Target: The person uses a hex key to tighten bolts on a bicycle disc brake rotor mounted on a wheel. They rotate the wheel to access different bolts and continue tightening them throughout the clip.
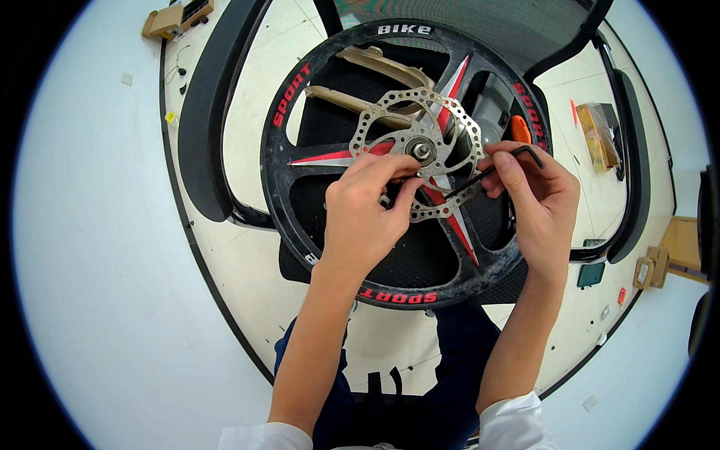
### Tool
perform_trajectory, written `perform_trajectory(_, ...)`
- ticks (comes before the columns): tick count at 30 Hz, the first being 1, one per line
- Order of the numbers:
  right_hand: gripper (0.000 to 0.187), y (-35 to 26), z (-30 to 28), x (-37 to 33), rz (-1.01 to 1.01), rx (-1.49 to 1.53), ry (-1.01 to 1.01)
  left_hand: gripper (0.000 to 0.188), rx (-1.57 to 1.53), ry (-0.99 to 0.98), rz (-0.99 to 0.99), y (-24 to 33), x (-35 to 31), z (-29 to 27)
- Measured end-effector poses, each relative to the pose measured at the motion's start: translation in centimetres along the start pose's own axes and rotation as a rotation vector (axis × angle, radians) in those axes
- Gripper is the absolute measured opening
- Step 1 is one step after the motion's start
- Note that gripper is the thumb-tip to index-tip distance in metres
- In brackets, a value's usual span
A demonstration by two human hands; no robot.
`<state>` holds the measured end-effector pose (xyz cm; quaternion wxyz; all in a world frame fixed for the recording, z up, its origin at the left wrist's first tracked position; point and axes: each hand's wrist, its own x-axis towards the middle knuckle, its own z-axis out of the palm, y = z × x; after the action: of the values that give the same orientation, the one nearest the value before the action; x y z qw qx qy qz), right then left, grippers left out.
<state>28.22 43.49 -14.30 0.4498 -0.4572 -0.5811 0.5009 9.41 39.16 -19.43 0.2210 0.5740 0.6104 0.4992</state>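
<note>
A black bike wheel [281,191] with red and white star-shaped spokes lies flat on the seat of a black chair. At its hub sits a silver disc brake rotor [471,127] full of holes, with a threaded axle [422,151] in the middle. My right hand [534,199] grips a black L-shaped hex key [472,181]; its long arm slants down-left over the rotor, and its bent end sticks out above my fingers. Thumb and fingertips of my left hand [365,210] are pinched together beside the hub; something small and dark between them is mostly hidden.
Two tan metal arms [360,106] show at the wheel's upper left, and an orange part [520,130] at its right. Chair armrests [217,112] flank the wheel. On the floor are an open cardboard box [163,22], a yellow package [598,135] and a green case [591,274].
</note>
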Motion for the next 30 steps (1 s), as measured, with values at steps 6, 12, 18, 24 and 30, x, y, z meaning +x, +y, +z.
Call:
perform_trajectory(6,0.016,-0.1,1.6,0.0,-0.069,0.078,0.052,0.018,0.001,0.020,-0.032,0.2,-0.1,0.1)
perform_trajectory(12,0.016,0.2,2.4,0.1,-0.080,0.053,0.016,0.018,0.003,0.034,-0.053,0.4,0.0,0.3)
perform_trajectory(18,0.013,0.1,2.9,-0.3,-0.119,-0.074,0.026,0.020,0.001,0.039,-0.019,0.2,-0.1,0.3)
perform_trajectory(24,0.014,-0.4,2.6,-0.3,-0.189,-0.320,-0.035,0.019,0.053,0.033,0.051,0.0,-0.1,0.3)
perform_trajectory(30,0.013,-0.3,2.7,-0.4,-0.240,-0.374,-0.055,0.020,0.059,0.015,0.095,-0.2,0.0,0.1)
